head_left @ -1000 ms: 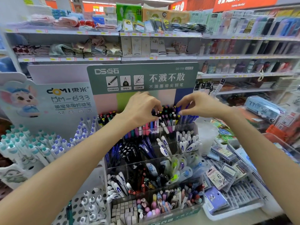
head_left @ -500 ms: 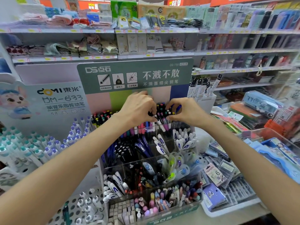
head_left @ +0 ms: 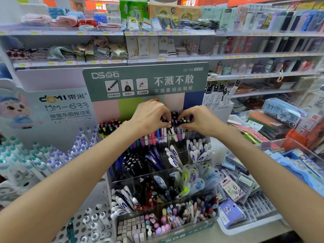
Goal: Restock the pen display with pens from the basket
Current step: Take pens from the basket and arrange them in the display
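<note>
Room to move: the clear plastic tiered pen display is hemmed in, with the white rack of teal- and purple-capped pens just beside it on the left and the clear tray of packaged refills just beside it on the right; the green header card with white Chinese lettering stands right behind the top tier
Open space: only the strip of pale desk along the front edge, near the tray
Task's things: the bundle of black-barrelled pens with coloured end caps stands upright in the back, topmost compartment of the display; the basket cannot be made out
Left grip: the left hand has its fingers curled, fingertips pinching pens on the left of the bundle
Right grip: the right hand is curled too, fingertips pressed on the bundle's right side, touching the pens; both grips nearly meet over the bundle
Since a second ago: the hands were apart over the top tier; now they have closed in together on the bundle
</note>
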`<state>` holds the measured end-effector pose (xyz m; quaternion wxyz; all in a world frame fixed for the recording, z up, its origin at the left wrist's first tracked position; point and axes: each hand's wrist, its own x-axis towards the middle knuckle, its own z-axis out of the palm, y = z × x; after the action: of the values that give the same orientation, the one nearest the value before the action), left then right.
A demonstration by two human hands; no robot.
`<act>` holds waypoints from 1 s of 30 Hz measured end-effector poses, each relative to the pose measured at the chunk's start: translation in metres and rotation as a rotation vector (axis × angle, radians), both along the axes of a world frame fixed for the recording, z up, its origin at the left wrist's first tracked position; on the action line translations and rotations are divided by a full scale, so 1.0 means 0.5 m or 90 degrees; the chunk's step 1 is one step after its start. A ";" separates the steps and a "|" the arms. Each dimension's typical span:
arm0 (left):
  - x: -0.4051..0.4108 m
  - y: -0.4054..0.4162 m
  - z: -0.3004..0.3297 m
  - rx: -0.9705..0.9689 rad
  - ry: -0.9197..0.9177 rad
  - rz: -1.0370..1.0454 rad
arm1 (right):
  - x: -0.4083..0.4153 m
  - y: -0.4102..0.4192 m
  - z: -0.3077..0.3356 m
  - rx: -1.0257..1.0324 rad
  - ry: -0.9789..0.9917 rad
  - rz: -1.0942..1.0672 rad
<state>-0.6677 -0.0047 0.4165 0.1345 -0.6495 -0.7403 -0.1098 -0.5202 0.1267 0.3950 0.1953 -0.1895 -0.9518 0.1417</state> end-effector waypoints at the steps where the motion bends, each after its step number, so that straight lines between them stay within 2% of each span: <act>1: 0.001 0.001 0.002 -0.002 -0.003 -0.001 | 0.000 0.001 0.004 0.009 -0.006 0.004; 12: 0.000 0.026 0.028 -0.036 -0.007 -0.003 | -0.015 0.010 0.064 -0.039 -0.070 0.021; 20: 0.007 0.020 0.006 0.059 -0.090 0.035 | 0.002 0.004 -0.022 -0.057 0.143 -0.053; 26: 0.024 0.026 0.006 0.073 -0.072 0.036 | 0.012 -0.003 -0.038 -0.028 0.194 -0.062; 30: 0.041 0.031 -0.001 0.075 -0.005 0.019 | 0.021 -0.017 -0.061 0.000 0.223 -0.073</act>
<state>-0.6473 0.0106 0.4161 0.1712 -0.6287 -0.7428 -0.1538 -0.5095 0.1181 0.3645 0.3659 -0.2156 -0.8909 0.1609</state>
